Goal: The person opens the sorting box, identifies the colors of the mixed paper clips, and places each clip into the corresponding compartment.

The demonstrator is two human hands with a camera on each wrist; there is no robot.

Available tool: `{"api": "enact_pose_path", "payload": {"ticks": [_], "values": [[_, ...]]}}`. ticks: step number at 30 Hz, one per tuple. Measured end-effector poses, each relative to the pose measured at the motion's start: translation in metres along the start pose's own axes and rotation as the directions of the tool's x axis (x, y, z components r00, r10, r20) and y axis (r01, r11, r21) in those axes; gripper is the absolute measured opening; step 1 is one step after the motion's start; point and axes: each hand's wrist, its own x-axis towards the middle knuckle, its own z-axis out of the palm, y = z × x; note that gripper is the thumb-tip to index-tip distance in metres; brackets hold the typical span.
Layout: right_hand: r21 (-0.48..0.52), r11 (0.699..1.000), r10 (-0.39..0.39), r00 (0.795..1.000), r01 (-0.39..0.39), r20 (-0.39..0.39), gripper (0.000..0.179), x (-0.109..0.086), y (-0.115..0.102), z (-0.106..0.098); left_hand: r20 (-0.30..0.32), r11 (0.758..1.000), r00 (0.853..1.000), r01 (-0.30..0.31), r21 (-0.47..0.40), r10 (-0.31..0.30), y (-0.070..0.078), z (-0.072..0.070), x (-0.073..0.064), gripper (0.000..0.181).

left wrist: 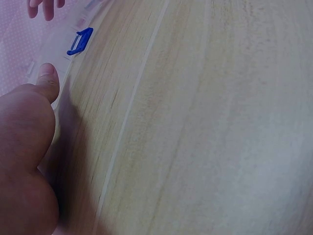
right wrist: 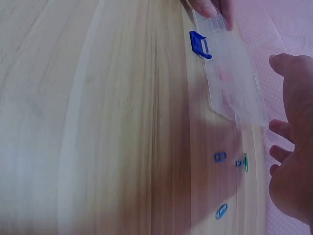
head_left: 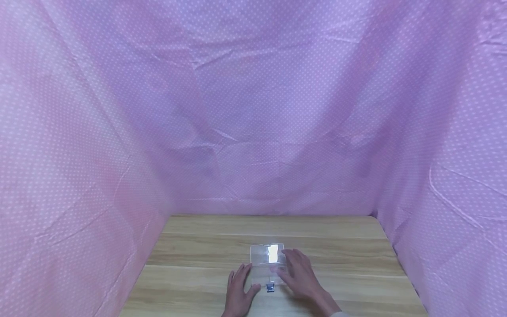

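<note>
A clear plastic box [head_left: 259, 275] lies on the wooden table with its lid [head_left: 259, 254] raised at the far side. Its blue latch [head_left: 270, 288] sticks out at the front. My left hand [head_left: 237, 294] holds the box's left side, thumb at the near corner and fingers farther back. My right hand [head_left: 302, 273] is at the right side, fingers extended by the lid's edge and thumb spread over the box; whether it touches is unclear. Something pinkish shows inside the box, too faint to name.
Several paper clips lie on the table right of the box, among them a light blue paper clip [right wrist: 221, 211] and a green paper clip [right wrist: 246, 162]. Pink dotted cloth [head_left: 253, 176] hangs behind the wooden table [head_left: 190, 246] and along both sides.
</note>
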Motion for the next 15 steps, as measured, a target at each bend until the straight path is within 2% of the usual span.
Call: {"api": "enact_pose_path", "payload": {"ticks": [8, 15], "values": [[-0.027, 1.000, -0.007, 1.000, 0.007, -0.027, 0.072, -0.009, 0.011, -0.008, 0.017, 1.000, 0.999, 0.026, 0.004, -0.026, -0.003, 0.002, 0.001, 0.069], [-0.044, 0.998, -0.047, 0.995, 0.044, -0.083, 0.071, -0.016, 0.023, -0.015, -0.003, 1.000, 1.000, 0.001, 0.017, -0.001, -0.002, 0.001, 0.000, 0.069]]}}
